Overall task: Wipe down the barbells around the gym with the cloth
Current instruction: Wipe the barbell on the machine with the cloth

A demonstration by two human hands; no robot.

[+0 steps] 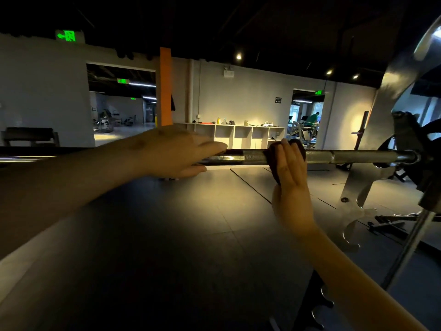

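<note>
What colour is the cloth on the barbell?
Dark maroon cloth, almost brown in this dim light; the head view shows it.

The left hand [176,151] lay across the barbell [346,156], fingers stretched along it, thumb beneath. Further right along the barbell, the right hand [290,173] stood upright, straight fingers pressing the cloth [272,161] against it.

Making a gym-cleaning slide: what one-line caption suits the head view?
The right hand presses a dark cloth flat against the barbell while the left hand rests on the bar beside it.
</note>
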